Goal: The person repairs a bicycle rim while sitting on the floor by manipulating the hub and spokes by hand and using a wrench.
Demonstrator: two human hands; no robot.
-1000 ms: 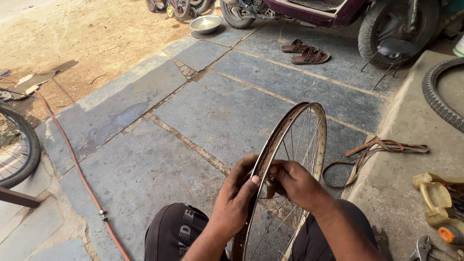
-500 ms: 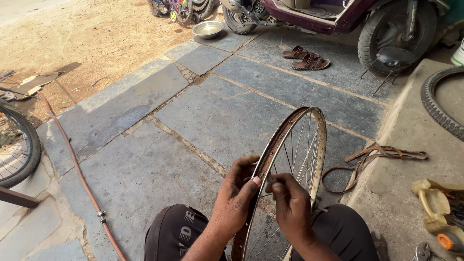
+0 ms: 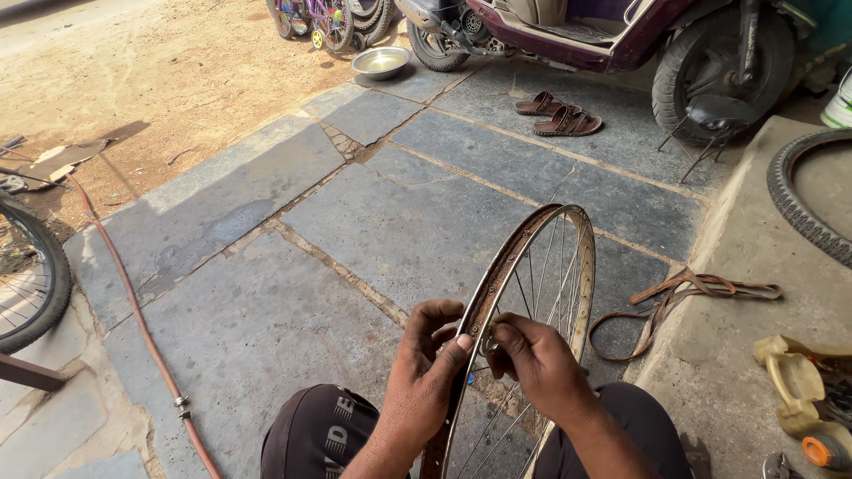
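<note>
You are sitting with a bare bicycle wheel rim (image 3: 524, 293) standing upright on its edge between your knees, its spokes fanning toward the far side over the grey stone slabs (image 3: 266, 310). Your left hand (image 3: 426, 372) is curling around the near edge of the rim, the fingers bent over the metal and the thumb pressing up against it, so it is closed on the rim. Your right hand (image 3: 532, 359) is sitting just on the other side of the same stretch of rim, fingers pinched narrow around something small at the rim's inner face; what that small piece is, you cannot tell from here. The two hands are almost touching across the metal. To your right, a brown rubber strip (image 3: 683, 297) is lying looped at the foot of a raised concrete step (image 3: 754, 266), and a black tyre (image 3: 799, 204) is resting on top of that step. A reddish hose (image 3: 133, 319) is running along the slabs to your left, near part of another bicycle wheel (image 3: 31, 284). Farther off, a pair of brown sandals (image 3: 559, 115) is lying beside a parked scooter (image 3: 621, 35), with a metal bowl (image 3: 380, 62) at the edge of the dirt ground.
</note>
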